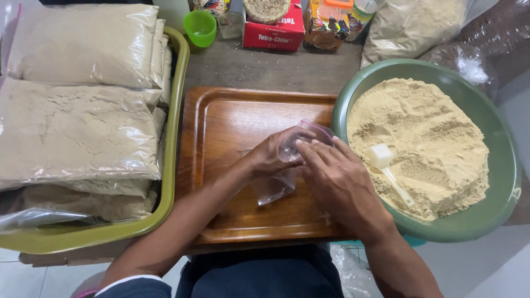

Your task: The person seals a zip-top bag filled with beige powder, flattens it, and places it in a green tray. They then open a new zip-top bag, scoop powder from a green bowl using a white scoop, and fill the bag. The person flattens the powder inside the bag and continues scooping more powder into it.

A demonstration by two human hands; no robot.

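Note:
Over a brown wooden tray (221, 121), both my hands work on one small clear plastic bag (276, 185). My left hand (270, 154) pinches the bag's top from the left. My right hand (331, 176) grips the same top edge from the right, fingers stretched across it. The bag looks empty and hangs limp onto the tray. Just to the right stands a big green bowl (499, 165) heaped with tan powder (436, 138). A white plastic scoop (386, 163) lies stuck in the powder.
On the left, an olive-green tray (174, 138) carries several filled, sealed bags of powder (77, 129). At the back stand a small green cup (200, 26), a red box (274, 32), an orange carton and large plastic sacks (411, 25).

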